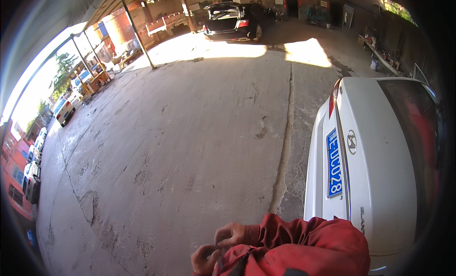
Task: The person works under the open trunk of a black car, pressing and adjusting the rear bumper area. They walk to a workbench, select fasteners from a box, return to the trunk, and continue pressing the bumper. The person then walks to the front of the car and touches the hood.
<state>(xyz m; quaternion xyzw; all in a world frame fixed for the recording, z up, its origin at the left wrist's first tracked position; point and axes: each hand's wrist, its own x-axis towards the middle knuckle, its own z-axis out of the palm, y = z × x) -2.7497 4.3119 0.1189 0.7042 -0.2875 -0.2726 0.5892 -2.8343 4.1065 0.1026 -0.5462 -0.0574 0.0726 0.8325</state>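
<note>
My two hands meet at the lower edge of the view, both coming out of red sleeves (294, 247). My right hand (231, 234) lies above, its fingers curled downward. Just below and to the left, my left hand (204, 260) is curled too and almost touches the right one. Whether anything small sits between the fingers is too unclear to tell. A white car's rear (375, 181) with a blue plate (334, 163) stands right beside my arms.
Cracked concrete floor (190, 148) spreads ahead, with a long seam (286, 143) running away from me. A black car (235, 20) with its boot lid raised stands far back. Roof posts (137, 36), benches and parked vehicles (64, 110) line the left side.
</note>
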